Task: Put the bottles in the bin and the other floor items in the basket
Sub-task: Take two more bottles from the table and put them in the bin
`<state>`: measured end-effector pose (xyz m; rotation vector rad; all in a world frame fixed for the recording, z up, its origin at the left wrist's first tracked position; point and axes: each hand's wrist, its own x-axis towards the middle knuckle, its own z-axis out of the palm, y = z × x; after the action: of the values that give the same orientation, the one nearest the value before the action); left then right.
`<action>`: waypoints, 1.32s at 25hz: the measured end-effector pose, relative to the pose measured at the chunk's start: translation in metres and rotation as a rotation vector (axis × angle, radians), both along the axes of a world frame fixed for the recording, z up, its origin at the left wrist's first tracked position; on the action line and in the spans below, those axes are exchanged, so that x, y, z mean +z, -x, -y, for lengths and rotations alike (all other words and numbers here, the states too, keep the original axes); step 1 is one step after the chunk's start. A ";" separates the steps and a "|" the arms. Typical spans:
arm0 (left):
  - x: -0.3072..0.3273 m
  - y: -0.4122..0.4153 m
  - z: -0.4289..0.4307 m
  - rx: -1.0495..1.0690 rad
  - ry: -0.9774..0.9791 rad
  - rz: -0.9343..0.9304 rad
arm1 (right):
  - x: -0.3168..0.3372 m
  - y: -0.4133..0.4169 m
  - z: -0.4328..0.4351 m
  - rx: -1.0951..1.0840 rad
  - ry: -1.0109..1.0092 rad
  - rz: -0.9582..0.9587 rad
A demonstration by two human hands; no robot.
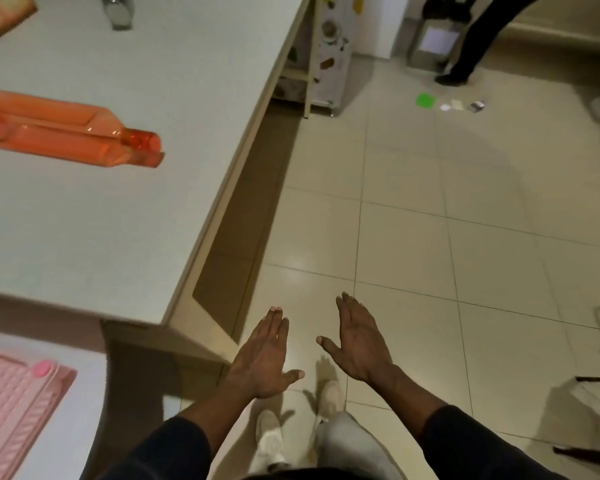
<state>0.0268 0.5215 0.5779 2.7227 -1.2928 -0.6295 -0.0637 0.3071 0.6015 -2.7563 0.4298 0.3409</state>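
Observation:
My left hand (265, 355) and my right hand (359, 341) are held out flat over the tiled floor, fingers extended, nothing in either. Far ahead on the floor lie a green flat piece (425, 100), a small white scrap (445, 107), a pale scrap (457, 105) and a small grey item (477, 106). An orange bottle (66, 131) lies on its side on the white table (125, 237) to my left. A clear bottle (118, 10) stands at the table's far end. No bin or basket is recognisable in view.
A pink quilted item (14, 407) sits at the lower left. A patterned white cabinet (331, 53) stands past the table's far corner. Another person's dark leg (471, 46) and a grey box (433, 43) are at the back right. Dark chair legs (596, 382) show on the right.

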 end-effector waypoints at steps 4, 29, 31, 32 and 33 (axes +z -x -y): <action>0.017 -0.049 0.049 -0.054 0.022 0.089 | 0.012 -0.036 0.045 -0.058 0.007 0.066; 0.191 -0.378 0.319 0.601 0.234 0.716 | 0.139 -0.444 0.329 0.263 -0.116 0.532; 0.212 -0.412 0.310 0.643 0.259 0.754 | 0.151 -0.484 0.326 0.306 -0.121 0.565; 0.222 -0.424 0.306 0.670 0.262 0.769 | 0.158 -0.498 0.324 0.319 -0.121 0.568; 0.230 -0.438 0.301 0.713 0.273 0.782 | 0.164 -0.514 0.321 0.336 -0.135 0.564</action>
<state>0.4648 0.2206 0.8079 2.9438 -0.2947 0.6656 0.4506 -0.0136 0.7659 -2.6264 -0.1929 -0.3214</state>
